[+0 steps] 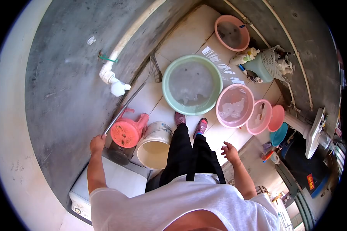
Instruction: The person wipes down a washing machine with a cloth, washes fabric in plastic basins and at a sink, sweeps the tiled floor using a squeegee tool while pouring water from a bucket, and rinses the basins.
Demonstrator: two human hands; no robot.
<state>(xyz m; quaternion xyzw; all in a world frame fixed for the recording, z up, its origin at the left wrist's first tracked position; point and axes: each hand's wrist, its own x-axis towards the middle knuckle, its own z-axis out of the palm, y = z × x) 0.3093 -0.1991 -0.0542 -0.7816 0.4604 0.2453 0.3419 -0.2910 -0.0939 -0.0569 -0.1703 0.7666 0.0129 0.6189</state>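
My left hand (97, 143) is closed around the near end of a long thin metal pole (124, 107). The pole slants along the foot of the grey wall, past a white pipe end (119, 88); what is at its far end I cannot make out. Beside that hand are a red plastic stool (124, 133) and a white bucket (158, 133). My right hand (230, 151) hangs in the air with its fingers apart, holding nothing. In front of my feet stands a large green basin (165, 96) of greyish water.
Pink basins (235, 125) with water stand at the right, near a blue basin (279, 134). Farther back are another pink basin (219, 40), bottles (241, 58) and a white basket (272, 57). A white washing machine (112, 177) is at the left; a sink (314, 133) at the right.
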